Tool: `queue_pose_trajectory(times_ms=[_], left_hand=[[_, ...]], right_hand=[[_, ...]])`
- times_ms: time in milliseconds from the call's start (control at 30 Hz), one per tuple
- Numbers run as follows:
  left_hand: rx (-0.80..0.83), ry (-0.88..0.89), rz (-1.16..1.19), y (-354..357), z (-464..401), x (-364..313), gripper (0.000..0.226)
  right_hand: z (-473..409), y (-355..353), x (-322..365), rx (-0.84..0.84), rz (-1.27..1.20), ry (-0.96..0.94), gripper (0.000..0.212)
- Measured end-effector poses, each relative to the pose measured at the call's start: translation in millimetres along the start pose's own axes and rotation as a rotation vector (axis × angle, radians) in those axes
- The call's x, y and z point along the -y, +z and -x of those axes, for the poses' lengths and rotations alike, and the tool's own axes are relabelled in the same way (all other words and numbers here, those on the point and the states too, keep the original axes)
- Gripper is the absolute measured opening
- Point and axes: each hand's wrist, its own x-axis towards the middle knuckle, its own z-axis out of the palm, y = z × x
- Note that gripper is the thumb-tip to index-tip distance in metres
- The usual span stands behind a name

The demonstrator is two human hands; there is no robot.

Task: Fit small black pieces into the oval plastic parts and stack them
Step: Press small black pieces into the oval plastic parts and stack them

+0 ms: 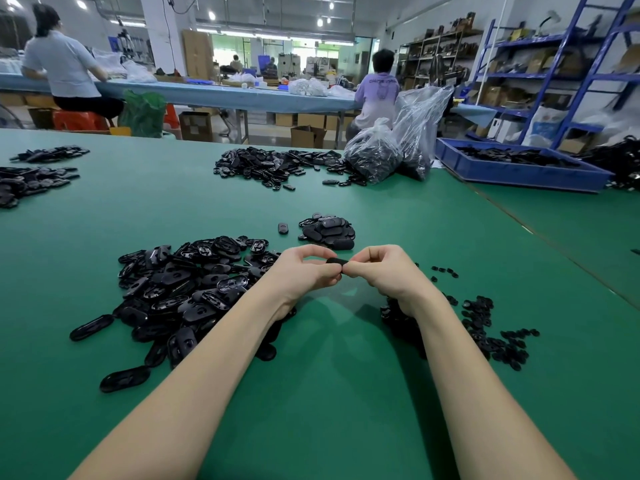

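Everything lay on a green table (346, 393), and places here are given from the oval part held above its middle. Far to the left of that part and toward the back, two loose heaps of black parts (31, 181) sat at the table's edge. Just left of it and nearer the person spread the big pile of oval plastic parts (183, 292), shiny black, tumbled at all angles.

The left hand (304, 271) came in from the left, its fingers curled, thumb and fingertips pinching the left end of the oval part (337, 261). The right hand (384, 271) met it from the other side, fingers likewise curled and pinching the right end; the fingertips of both hands touched over the piece. Whether a small piece was already seated in it could not be told.

Just behind the part stood the neat stack of finished ovals (329, 232). Below and to the right lay the scatter of small black pieces (485, 327). Far behind, slightly right, were clear bags of parts (391, 150), and farther right a blue tray (519, 168).
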Motion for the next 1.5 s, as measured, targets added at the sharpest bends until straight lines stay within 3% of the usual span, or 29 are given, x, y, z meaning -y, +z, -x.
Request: queue_pose_trajectory(times_ms=[400, 533, 700, 967, 1233, 1500], left_hand=[[-0.086, 0.118, -0.194, 1.7, -3.2, 2.2, 0.014], [-0.097, 0.27, -0.48, -5.9, -3.4, -2.0, 0.02], [-0.163, 0.464, -0.847, -6.4, -4.1, 3.1, 0.014], [-0.314, 0.424, -1.09, -0.4, -36.7, 8.9, 0.014], [-0.402, 0.269, -1.12, 6.8, -100.9, -9.9, 0.019], [-0.411, 0.269, -1.112, 5.9, -106.9, -11.4, 0.022]], right_hand=[[0.9, 7.2, 2.6, -0.057, -0.074, -0.067, 0.023], [4.3, -0.8, 3.6, -0.035, -0.195, 0.014, 0.012], [2.2, -4.4, -0.6, -0.04, -0.135, 0.071, 0.008], [-8.6, 0.9, -10.8, -0.027, 0.204, 0.054, 0.009], [-9.5, -7.0, -16.8, 0.002, 0.233, 0.067, 0.01], [-9.0, -4.2, -15.1, 0.027, 0.249, 0.06, 0.01]])
